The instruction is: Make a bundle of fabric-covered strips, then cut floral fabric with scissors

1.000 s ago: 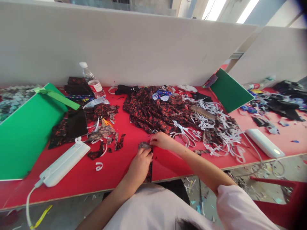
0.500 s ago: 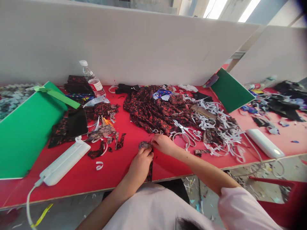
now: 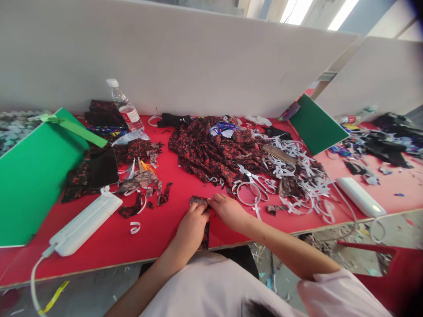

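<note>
At the near edge of the red table, a narrow strip of dark red-patterned fabric lies flat, its near end reaching the table's edge. The left hand presses down on it with curled fingers; the right hand pinches its far end — thumb and fingertips closed on the cloth. Just beyond lie white-handled scissors beside a heap of red-and-black floral fabric.

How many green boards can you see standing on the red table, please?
2: one large green board at the table's left end, and a smaller green board leaning at the far right, by the white partition. Others may be hidden.
</note>
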`<state>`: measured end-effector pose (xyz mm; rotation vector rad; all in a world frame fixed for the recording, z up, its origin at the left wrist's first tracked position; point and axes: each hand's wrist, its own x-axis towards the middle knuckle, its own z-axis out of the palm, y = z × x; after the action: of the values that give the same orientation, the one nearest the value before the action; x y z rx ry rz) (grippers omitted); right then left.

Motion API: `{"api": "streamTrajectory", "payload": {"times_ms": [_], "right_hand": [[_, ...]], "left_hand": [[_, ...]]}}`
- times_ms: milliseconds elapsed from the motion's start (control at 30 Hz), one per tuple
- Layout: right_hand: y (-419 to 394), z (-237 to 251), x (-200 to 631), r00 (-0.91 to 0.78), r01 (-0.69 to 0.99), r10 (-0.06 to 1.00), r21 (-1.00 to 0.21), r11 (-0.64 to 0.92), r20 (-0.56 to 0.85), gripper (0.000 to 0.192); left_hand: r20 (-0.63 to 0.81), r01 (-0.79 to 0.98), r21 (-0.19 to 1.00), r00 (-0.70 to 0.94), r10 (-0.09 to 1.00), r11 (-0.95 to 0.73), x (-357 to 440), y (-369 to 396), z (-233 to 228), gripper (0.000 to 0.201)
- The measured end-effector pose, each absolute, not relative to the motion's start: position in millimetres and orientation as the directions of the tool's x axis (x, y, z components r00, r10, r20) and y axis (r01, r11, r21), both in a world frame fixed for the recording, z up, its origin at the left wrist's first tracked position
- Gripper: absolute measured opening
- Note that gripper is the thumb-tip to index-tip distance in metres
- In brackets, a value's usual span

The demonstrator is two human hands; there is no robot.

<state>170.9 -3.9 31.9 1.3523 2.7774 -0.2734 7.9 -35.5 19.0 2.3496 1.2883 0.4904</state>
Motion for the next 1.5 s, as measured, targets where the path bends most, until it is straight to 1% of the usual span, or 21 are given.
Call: {"api": "streamTrajectory", "payload": {"times_ms": [67,200,267,333,400,533,733,833,967,1100,1300,1400,1500], "right_hand": [[-7,33,172,-0.624,0.781,0.774,-0.137,0.61,-0.111,0.024],[-8,36,171,-0.615,0.787,0.781,-0.15,0.599,-0.11,0.023],[-7,36,171,-0.608,0.79,0.787,-0.178,0.587,-0.104,0.026],[-6,36,170,-0.6,0.793,0.794,-0.202,0.575,-0.1,0.03],[-6,35,168,-0.584,0.805,0.806,-0.199,0.558,-0.102,0.033],[-9,33,165,-0.543,0.836,0.833,-0.158,0.525,-0.103,0.036],[-11,34,164,-0.526,0.847,0.843,-0.16,0.507,-0.113,0.035],[-11,32,164,-0.517,0.854,0.85,-0.137,0.502,-0.105,0.037],[-12,26,163,-0.51,0.859,0.857,-0.09,0.503,-0.074,0.039],[-12,23,164,-0.514,0.857,0.856,-0.07,0.51,-0.054,0.04],[-12,17,164,-0.536,0.843,0.844,-0.047,0.536,0.012,0.039],[-10,13,165,-0.596,0.802,0.802,-0.034,0.597,0.039,0.035],[-6,10,167,-0.66,0.748,0.75,-0.048,0.662,0.056,0.034]], "left_hand": [[0.103,0.709,0.506,0.516,0.851,-0.491,8,-36,19,0.033],[0.151,0.692,0.497,0.526,0.837,-0.524,0,-33,20,0.026],[0.184,0.714,0.479,0.486,0.854,-0.51,-7,-25,23,0.023],[0.254,0.779,0.431,0.38,0.89,-0.455,-15,-14,25,0.023],[0.285,0.808,0.373,0.368,0.885,-0.456,-20,-2,27,0.027],[0.227,0.794,0.304,0.476,0.849,-0.526,-21,14,24,0.026],[0.2,0.784,0.279,0.518,0.831,-0.555,-18,16,21,0.019],[0.179,0.775,0.258,0.549,0.816,-0.577,-19,16,23,0.017],[0.166,0.762,0.205,0.592,0.789,-0.615,-21,15,23,0.016],[0.157,0.752,0.133,0.627,0.763,-0.646,-22,13,19,0.013],[0.128,0.765,0.074,0.629,0.767,-0.64,-19,9,18,0.015],[0.09,0.803,0.035,0.591,0.802,-0.595,-14,5,23,0.015],[0.066,0.836,-0.027,0.549,0.833,-0.549,-8,0,29,0.015]]}}
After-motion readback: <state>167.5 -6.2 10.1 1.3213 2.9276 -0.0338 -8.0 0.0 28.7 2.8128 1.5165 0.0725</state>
